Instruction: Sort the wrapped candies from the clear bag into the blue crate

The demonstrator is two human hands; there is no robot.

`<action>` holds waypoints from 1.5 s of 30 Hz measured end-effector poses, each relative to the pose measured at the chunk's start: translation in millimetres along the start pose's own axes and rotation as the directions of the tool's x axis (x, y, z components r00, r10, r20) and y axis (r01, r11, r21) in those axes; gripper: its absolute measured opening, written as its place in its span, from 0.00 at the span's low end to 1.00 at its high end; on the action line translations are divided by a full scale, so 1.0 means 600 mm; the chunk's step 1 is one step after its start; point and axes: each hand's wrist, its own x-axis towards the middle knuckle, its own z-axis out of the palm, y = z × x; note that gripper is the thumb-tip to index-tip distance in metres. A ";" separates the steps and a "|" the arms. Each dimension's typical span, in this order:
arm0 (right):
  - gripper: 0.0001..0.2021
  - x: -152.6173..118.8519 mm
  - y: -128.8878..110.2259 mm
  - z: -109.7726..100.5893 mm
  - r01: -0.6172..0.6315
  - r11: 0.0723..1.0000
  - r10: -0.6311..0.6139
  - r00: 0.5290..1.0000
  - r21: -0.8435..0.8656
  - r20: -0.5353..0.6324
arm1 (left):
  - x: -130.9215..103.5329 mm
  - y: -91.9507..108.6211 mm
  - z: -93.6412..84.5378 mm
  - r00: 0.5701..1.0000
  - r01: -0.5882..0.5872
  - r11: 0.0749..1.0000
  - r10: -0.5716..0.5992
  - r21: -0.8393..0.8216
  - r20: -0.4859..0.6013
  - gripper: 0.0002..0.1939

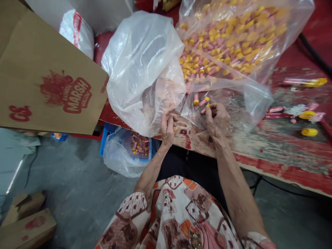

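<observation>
My right hand (218, 119) pinches a small pink tube with a yellow cap (206, 109) between thumb and forefinger, just above the clear plastic at the bench's front. Beside it lie two more pink tubes with yellow caps (196, 99). My left hand (168, 127) is at the bench edge, fingers curled; a bit of yellow shows at them, apparently the cap of another tube, its body hidden. Beyond my hands, a large clear bag (228, 45) holds a heap of such tubes. A whitish plastic bag (140, 65) stands behind my left hand.
A printed cardboard box (59, 83) stands at the left. Below the bench, a blue crate (105, 138) lined with plastic holds more tubes. Loose wrappers and caps (298, 112) lie on the worn red bench (280, 166) at right. Cartons (28, 224) sit on the floor.
</observation>
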 end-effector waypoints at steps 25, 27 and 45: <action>0.08 0.002 0.000 -0.006 0.014 0.996 -0.020 0.997 0.086 0.068 | -0.028 0.024 -0.157 0.922 0.032 0.995 0.009 0.098 -0.387 0.14; 0.08 0.002 0.004 -0.004 0.013 0.998 -0.018 0.998 0.065 0.063 | -0.048 0.012 -0.201 0.892 0.086 0.976 0.013 0.199 -0.452 0.13; 0.09 -0.003 0.004 -0.007 -0.013 1.000 0.014 0.998 -0.012 0.061 | 0.086 -0.080 -0.156 0.954 0.014 0.875 0.134 0.484 -0.269 0.12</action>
